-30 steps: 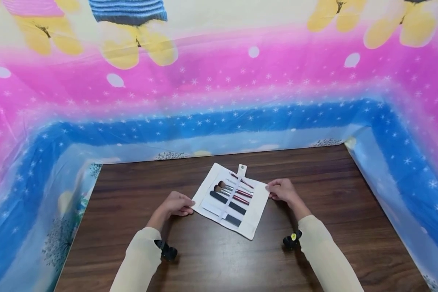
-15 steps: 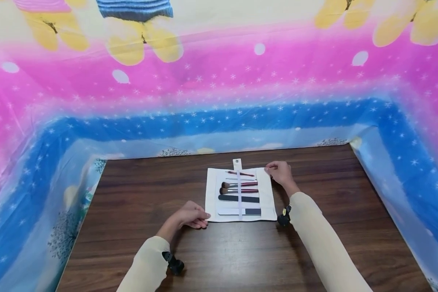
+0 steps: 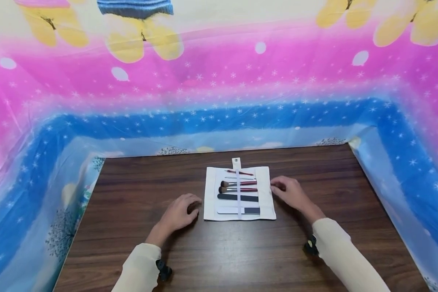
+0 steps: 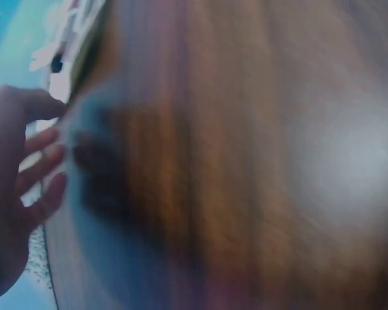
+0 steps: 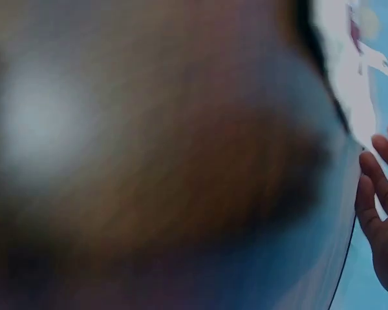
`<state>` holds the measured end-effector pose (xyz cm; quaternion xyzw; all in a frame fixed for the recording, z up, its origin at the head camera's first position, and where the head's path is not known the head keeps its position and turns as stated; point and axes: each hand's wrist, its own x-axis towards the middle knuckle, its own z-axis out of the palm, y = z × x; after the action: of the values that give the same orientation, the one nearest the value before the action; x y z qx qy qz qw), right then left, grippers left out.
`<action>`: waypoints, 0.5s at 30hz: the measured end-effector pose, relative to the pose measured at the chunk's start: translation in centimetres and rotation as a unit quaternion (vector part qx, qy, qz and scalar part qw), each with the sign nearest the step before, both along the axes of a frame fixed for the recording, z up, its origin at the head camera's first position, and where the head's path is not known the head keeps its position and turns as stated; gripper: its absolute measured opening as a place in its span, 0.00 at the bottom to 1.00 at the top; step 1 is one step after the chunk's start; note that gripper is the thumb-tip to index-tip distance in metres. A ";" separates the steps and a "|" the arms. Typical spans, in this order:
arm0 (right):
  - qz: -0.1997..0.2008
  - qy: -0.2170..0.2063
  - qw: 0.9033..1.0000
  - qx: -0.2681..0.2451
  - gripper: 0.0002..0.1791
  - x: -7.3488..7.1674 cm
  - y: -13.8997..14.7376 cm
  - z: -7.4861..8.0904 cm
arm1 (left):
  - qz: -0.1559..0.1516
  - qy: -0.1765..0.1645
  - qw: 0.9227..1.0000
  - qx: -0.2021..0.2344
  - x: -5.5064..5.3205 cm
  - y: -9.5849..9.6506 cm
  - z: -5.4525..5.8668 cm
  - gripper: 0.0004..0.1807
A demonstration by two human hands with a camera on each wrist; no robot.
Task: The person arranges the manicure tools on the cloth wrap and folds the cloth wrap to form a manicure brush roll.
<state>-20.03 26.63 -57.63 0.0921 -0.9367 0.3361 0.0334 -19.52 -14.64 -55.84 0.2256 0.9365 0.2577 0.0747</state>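
A white fabric brush case (image 3: 209, 194) lies unfolded and square on the table, its snap tab (image 3: 236, 163) pointing to the far side. Under a pale elastic band (image 3: 239, 202) sit several tools: two fluffy makeup brushes (image 3: 246, 189) with red handles, thinner red and pale tools, a black file-like strip (image 3: 228, 197) and a white-and-grey strip (image 3: 228, 210). My left hand (image 3: 179, 211) hovers beside the case's left edge, fingers loosely bent and holding nothing. At the right edge is my right hand (image 3: 290, 194), fingers relaxed; whether the fingertips touch the fabric is unclear.
The dark wood-grain table (image 3: 219, 259) extends around the case. A patterned pink and blue cloth (image 3: 219, 105) hangs behind and along both sides of it. Both wrist views are mostly blurred tabletop.
The case has turned from slanted to square with the table. Both hands have let go of its corners; the left has drawn off leftward, the right has come down along the right edge.
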 end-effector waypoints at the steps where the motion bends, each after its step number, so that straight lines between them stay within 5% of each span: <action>1: 0.020 -0.005 1.000 0.017 0.16 0.8 0.3 0.0 | -0.017 0.019 0.999 -0.020 0.1 -0.1 -0.2 0.20; 8: 0.130 -0.033 0.980 0.144 0.43 3.9 1.4 -0.7 | -0.098 0.079 0.987 -0.102 0.1 0.2 -1.7 0.37; 15: 0.162 -0.014 0.969 0.187 0.48 4.6 1.6 -1.5 | -0.107 0.112 0.981 -0.115 -0.1 1.1 -2.9 0.32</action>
<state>-15.43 28.21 -59.11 0.2423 -0.9560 0.1567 -0.0518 -19.60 -13.58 -58.75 0.3422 0.9327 0.1119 0.0222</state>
